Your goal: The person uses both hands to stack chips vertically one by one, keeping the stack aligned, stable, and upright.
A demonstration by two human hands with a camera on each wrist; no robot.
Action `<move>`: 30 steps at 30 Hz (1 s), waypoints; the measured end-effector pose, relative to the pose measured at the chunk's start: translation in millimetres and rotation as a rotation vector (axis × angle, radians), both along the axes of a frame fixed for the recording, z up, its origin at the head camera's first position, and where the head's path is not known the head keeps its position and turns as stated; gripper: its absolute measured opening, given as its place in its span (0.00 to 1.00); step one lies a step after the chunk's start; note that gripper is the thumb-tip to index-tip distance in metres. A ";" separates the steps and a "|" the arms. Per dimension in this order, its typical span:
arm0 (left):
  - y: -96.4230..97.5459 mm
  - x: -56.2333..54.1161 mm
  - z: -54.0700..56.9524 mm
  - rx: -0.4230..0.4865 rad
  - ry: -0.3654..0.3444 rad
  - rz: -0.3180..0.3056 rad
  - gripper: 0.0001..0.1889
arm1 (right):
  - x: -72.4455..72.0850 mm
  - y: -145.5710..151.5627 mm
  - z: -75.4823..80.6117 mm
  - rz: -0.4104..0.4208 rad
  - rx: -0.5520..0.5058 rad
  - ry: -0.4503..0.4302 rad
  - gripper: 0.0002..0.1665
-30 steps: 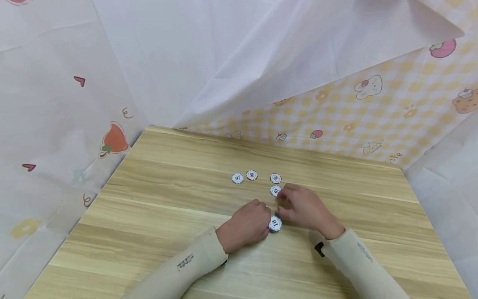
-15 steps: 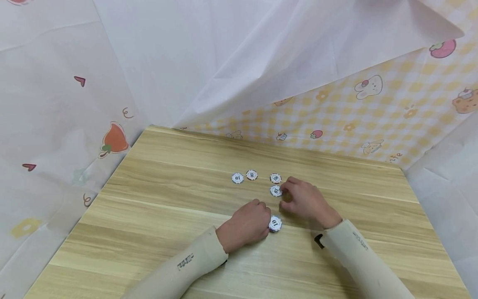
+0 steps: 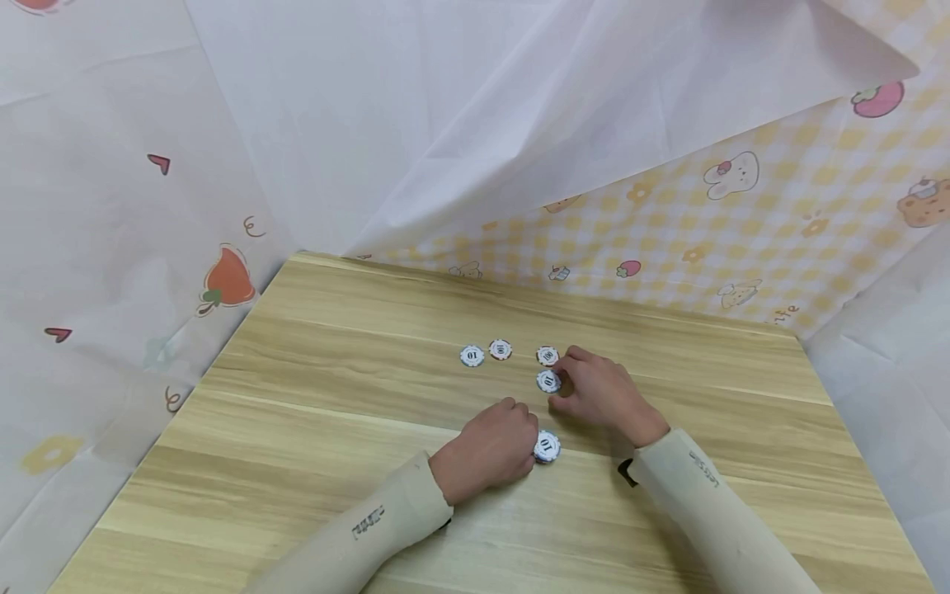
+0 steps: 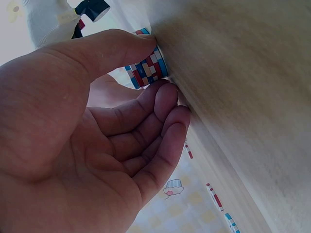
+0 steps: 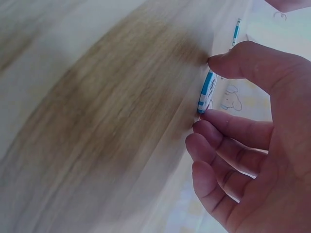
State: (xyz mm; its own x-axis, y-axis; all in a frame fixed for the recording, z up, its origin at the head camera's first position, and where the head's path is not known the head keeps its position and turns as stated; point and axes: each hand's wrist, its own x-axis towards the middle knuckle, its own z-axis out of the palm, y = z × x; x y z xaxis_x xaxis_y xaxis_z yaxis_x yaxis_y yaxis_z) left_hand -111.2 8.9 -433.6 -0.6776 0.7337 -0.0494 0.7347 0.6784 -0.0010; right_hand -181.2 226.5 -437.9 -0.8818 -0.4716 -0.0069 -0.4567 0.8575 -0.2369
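My left hand [image 3: 496, 450] rests on the table and grips the side of a short stack of poker chips [image 3: 547, 446] topped by a blue-edged "10". In the left wrist view, thumb and fingers bracket the stack's blue, red and white edges [image 4: 147, 69]. My right hand [image 3: 603, 396] has its thumb and index finger at opposite edges of a single blue-edged "10" poker chip [image 3: 547, 381], which lies flat. The right wrist view has that chip [image 5: 206, 91] between thumb tip and index fingertip. Just behind it lies a red-edged "100" chip [image 3: 547, 355].
To the left, a blue-edged "10" chip [image 3: 472, 355] and a red-edged "100" chip [image 3: 500, 350] lie side by side. The wooden table [image 3: 334, 346] meets a patterned yellow-check cloth [image 3: 668, 247] at its back edge. White sheets hang at the sides.
My right hand has moved away from the stack toward the back, and its thumb and index finger have closed in around the single "10" chip. The left hand has stayed in place.
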 end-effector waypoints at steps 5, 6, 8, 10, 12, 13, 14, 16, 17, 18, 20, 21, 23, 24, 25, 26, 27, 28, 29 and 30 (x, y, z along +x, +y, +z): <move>-0.7 0.3 0.2 0.007 0.004 -0.003 0.08 | -2.8 -2.4 -0.8 -0.005 0.008 -0.005 0.23; -0.9 0.5 0.1 0.006 0.008 -0.005 0.08 | -3.7 -2.7 -1.5 -0.005 0.008 -0.004 0.23; -1.3 0.7 -0.7 0.010 0.016 -0.009 0.08 | -5.8 -3.2 -2.8 -0.003 0.004 -0.001 0.21; -1.6 0.7 -1.2 0.014 0.021 -0.011 0.08 | -6.7 -4.0 -3.1 -0.006 0.001 -0.002 0.21; -1.7 0.7 -1.4 0.021 0.019 -0.008 0.08 | -7.3 -4.8 -2.8 -0.010 -0.003 -0.008 0.19; -1.7 0.6 -1.1 0.024 0.017 -0.006 0.07 | -7.7 -5.0 -2.5 -0.011 -0.005 -0.010 0.19; -1.6 0.5 -0.7 0.023 0.017 -0.004 0.08 | -7.7 -5.3 -2.0 -0.014 -0.007 -0.012 0.18; -1.5 0.4 -0.5 0.023 0.010 0.000 0.08 | -8.0 -5.7 -1.4 -0.016 -0.010 -0.015 0.18; -1.4 0.3 -0.5 0.022 0.008 0.002 0.08 | -8.5 -5.8 -1.4 -0.015 -0.012 -0.016 0.18; -1.3 0.2 -0.3 0.021 0.006 0.003 0.08 | -8.7 -6.0 -1.3 -0.015 -0.012 -0.017 0.18; -1.1 0.3 0.0 0.019 0.001 0.007 0.08 | -9.4 -6.3 -1.6 -0.015 -0.014 -0.019 0.18; -1.0 0.3 0.1 0.018 0.000 0.008 0.08 | -9.8 -6.5 -1.9 -0.014 -0.014 -0.020 0.18; -0.8 0.5 0.3 0.017 -0.003 0.011 0.08 | -9.6 -7.2 -2.1 -0.015 -0.016 -0.021 0.18; -0.7 0.6 0.6 0.016 -0.002 0.012 0.08 | -9.2 -7.5 -2.1 -0.017 -0.016 -0.022 0.18; -0.7 0.7 0.5 0.013 -0.001 0.011 0.08 | -9.2 -7.8 -2.2 -0.018 -0.016 -0.022 0.18; -0.7 0.8 0.4 0.011 0.000 0.011 0.08 | -8.8 -8.0 -2.1 -0.020 -0.017 -0.021 0.19; -0.7 0.9 0.4 0.010 0.002 0.010 0.09 | -8.4 -8.2 -2.0 -0.023 -0.016 -0.020 0.19; -0.7 1.0 0.1 0.009 0.003 0.009 0.09 | -8.1 -8.4 -2.0 -0.024 -0.016 -0.019 0.19; -0.8 1.0 0.2 0.006 0.009 0.007 0.09 | -8.1 -8.4 -2.1 -0.024 -0.015 -0.016 0.19; -0.8 1.0 0.1 0.004 0.016 0.004 0.09 | -8.3 -8.3 -2.3 -0.023 -0.014 -0.014 0.19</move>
State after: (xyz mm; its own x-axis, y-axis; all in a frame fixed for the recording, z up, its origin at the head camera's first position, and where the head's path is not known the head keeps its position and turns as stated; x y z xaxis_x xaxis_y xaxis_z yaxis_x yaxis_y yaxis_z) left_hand -110.2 8.1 -433.6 -0.6816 0.7308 -0.0359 0.7315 0.6818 -0.0097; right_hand -189.6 218.2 -440.2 -0.8925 -0.4509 -0.0127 -0.4332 0.8645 -0.2549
